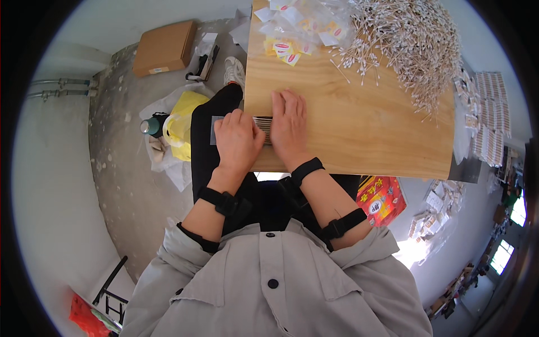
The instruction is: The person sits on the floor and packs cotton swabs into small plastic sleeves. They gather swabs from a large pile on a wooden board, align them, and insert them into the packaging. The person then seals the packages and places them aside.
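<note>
A flat row of cotton swabs [262,130] lies at the table's near left edge, between my two hands. Its sticks run left to right, apparently inside a clear plastic bag [214,130] whose end sticks out left of my left hand. My left hand [238,139] is closed, with curled fingers over the left part of the bag and swabs. Flat on the table, my right hand [289,126] has its fingers stretched forward, and its thumb side touches the right end of the row. Both palms are hidden.
A large heap of loose cotton swabs [407,42] covers the wooden table's [348,129] far right. Clear bags with yellow-and-white labels [289,49] lie at the far left. Stacked swab packs [489,118] stand beyond the right edge. A cardboard box [164,48] and yellow bag [185,121] are on the floor.
</note>
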Tool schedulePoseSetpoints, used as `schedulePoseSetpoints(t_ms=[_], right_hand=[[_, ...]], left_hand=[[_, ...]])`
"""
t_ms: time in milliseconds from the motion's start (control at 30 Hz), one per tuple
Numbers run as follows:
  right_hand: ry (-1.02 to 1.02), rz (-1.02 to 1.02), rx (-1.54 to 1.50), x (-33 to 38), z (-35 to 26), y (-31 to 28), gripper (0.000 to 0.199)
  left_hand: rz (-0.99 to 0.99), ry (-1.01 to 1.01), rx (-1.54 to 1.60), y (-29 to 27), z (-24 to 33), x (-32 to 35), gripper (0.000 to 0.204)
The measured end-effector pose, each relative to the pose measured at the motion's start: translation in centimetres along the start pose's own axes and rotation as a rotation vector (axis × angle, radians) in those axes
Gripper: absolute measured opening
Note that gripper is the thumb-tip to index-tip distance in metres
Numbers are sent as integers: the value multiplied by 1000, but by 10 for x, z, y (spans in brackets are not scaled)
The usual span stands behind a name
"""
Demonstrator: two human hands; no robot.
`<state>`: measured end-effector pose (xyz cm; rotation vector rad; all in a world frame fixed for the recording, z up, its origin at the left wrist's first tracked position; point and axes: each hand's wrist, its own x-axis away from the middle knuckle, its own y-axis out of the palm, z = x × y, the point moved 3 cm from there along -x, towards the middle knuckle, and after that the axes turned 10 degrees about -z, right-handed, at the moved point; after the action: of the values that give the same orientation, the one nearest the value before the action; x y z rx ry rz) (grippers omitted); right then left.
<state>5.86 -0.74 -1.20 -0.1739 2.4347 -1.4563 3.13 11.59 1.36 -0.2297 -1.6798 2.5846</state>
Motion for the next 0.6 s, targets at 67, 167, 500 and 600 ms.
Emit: schedulePoseSetpoints(t_ms=[67, 167, 500, 600], right_hand=[[-9, -11, 14, 0, 1, 1, 41], [6, -23, 27, -2, 3, 3, 41], [23, -31, 7, -1, 3, 3, 41], [22, -22, -13, 0, 3, 4, 41]], left_hand=[[-45, -46, 56, 0, -6, 2, 13], [-147, -112, 45, -4, -9, 2, 15], [-140, 19, -15, -10, -1, -13, 12], [-108, 120, -39, -12, 0, -14, 12]])
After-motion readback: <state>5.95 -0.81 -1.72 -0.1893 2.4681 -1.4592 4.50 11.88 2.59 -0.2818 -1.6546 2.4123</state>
